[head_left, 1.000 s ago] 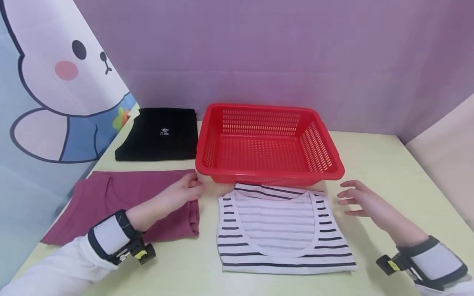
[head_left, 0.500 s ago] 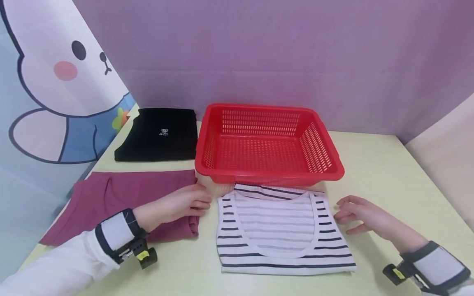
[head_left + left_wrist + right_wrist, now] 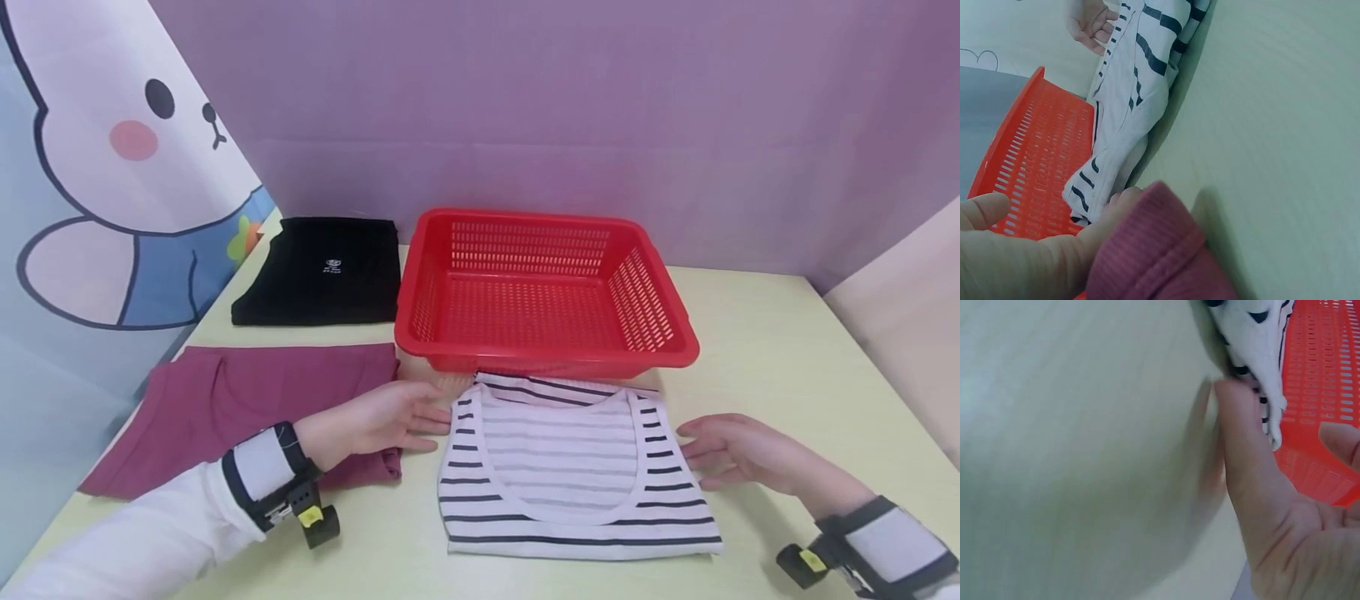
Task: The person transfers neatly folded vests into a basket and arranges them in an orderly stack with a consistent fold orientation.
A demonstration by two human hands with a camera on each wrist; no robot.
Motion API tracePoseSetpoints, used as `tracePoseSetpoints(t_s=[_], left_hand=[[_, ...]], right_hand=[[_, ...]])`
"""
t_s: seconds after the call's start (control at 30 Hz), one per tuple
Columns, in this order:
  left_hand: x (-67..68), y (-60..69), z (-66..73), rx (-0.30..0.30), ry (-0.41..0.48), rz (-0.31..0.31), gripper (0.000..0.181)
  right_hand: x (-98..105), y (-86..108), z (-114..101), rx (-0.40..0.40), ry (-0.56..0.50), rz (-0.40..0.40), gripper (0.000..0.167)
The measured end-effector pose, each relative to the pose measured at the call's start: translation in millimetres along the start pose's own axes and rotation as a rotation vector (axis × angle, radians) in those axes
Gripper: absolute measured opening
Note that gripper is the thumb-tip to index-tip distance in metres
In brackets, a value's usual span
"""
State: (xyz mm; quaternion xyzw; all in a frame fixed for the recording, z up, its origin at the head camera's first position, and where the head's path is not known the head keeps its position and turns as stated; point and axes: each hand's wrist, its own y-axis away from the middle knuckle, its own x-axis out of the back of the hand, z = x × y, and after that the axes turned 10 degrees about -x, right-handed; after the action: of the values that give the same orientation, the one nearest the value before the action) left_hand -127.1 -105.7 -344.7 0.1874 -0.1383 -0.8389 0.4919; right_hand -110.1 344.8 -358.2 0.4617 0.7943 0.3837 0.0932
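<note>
A folded white shirt with dark stripes [image 3: 562, 467] lies flat in front of the red basket. At its left edge is my left hand [image 3: 378, 421], fingers spread and pointing at the cloth; in the left wrist view the fingertips [image 3: 1124, 195] reach the shirt's side. My right hand [image 3: 757, 454] is at the shirt's right edge, fingers extended, and in the right wrist view a finger [image 3: 1244, 419] meets the striped cloth [image 3: 1260, 362]. Neither hand has its fingers curled round the shirt. Whether any fingertips are beneath the fabric, I cannot tell.
The red basket [image 3: 547, 358] stands empty behind the shirt. A folded maroon garment [image 3: 277, 383] lies on the left, partly under my left forearm in view, and a folded black garment [image 3: 330, 275] lies behind it. A purple curtain [image 3: 525, 108] hangs at the back.
My left hand has moved right, from over the maroon garment's edge to the striped shirt, its fingers spreading. The right hand has come down and slightly left to the shirt's edge.
</note>
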Motion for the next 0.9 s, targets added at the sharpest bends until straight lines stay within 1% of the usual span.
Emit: tracePoseSetpoints(t_s=[0.07,0.17,0.37,0.47,0.67,0.8,0.9], left_hand=[[-1.3,0.1,-0.6,0.001,0.017,-0.008,0.055],[-2.2,-0.2,-1.7,0.000,0.038,-0.015,0.055],[-5.8,-1.8,-3.8,-0.001,0.066,-0.041,0.054],[-8.1,-2.8,-5.3,-0.006,0.071,-0.037,0.053],[-12.8,-4.9,-7.3,-0.005,0.091,-0.008,0.049],[-15.1,-6.6,-8.3,-0.004,0.095,-0.018,0.050],[-16.0,-7.8,-9.8,-0.006,0.089,-0.033,0.048]], right_hand=[[-2,-0.4,1,-0.025,-0.004,-0.005,0.051],[-4,-1.3,1,-0.039,-0.002,-0.007,0.052],[-5,-2.7,4,-0.024,-0.035,-0.038,0.045],[-5,-3.4,5,-0.021,-0.047,-0.053,0.042],[-7,-5.9,2,-0.018,-0.063,-0.092,0.038],[-11,-8.3,1,0.000,-0.077,-0.129,0.029],[-13,-10.0,1,0.003,-0.068,-0.127,0.031]])
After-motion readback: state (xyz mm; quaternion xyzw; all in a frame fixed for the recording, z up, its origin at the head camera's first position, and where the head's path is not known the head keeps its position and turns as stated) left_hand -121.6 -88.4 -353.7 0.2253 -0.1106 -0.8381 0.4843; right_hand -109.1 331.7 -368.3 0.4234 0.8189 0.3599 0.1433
